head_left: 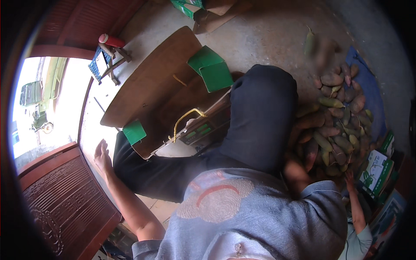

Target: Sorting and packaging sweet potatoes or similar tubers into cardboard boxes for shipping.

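Big heap of sweet potatoes (336, 125) on the blue sheet (372, 93), on the floor ahead of the right hand (297, 169). That hand reaches into the near edge of the heap; mostly hidden behind the knee, so its grip cannot be told. Roots look firm, heavy for their size, rough-skinned, not slippery; best taken round the thick middle. Long axes lie every way, many pointing roughly away from the right hand. Flattened cardboard (160, 82) lies ahead of the left hand (102, 155), which rests flat on the floor, fingers spread, holding nothing.
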`<state>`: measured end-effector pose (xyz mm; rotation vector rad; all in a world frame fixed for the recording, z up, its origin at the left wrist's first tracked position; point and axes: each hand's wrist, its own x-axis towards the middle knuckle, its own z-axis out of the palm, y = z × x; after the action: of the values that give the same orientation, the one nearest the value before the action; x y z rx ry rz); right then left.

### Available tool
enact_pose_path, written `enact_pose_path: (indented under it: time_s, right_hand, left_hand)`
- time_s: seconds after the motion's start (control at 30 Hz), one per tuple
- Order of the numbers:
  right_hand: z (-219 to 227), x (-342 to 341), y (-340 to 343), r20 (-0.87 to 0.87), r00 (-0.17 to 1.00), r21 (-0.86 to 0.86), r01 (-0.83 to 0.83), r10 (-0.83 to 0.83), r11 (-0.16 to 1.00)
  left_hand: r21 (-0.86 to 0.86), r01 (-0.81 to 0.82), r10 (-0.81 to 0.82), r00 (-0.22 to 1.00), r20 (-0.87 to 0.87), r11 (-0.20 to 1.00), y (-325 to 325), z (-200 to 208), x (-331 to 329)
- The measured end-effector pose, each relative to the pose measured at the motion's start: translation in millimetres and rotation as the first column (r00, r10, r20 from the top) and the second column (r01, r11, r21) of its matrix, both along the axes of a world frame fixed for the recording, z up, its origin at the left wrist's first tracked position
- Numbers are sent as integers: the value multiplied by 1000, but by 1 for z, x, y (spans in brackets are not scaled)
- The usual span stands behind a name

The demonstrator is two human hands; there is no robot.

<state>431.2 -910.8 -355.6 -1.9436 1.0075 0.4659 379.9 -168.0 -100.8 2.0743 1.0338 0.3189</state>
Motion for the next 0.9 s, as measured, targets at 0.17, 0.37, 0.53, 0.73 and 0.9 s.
enact_pose_path:
  time_s: [0.17,0.37,0.53,0.73,0.9]
  right_hand:
    - [13,21,4,195,981,73,4,-19,997]
    - [15,18,-22,397,914,164,10,-76,986]
    - [27,13,-76,562,814,234,15,-148,972]
    - [189,119,-82,553,650,-608,-112,520,786]
    - [375,179,18,634,352,-708,-92,688,700]
  left_hand:
    - [129,63,-67,997,27,990,-16,8,6]
    - [264,112,-126,991,37,958,-35,28,10]
    - [351,183,-240,963,124,918,-65,66,45]
    - [379,225,-325,919,223,898,-81,102,68]
    - [300,414,-480,855,195,859,-89,120,116]
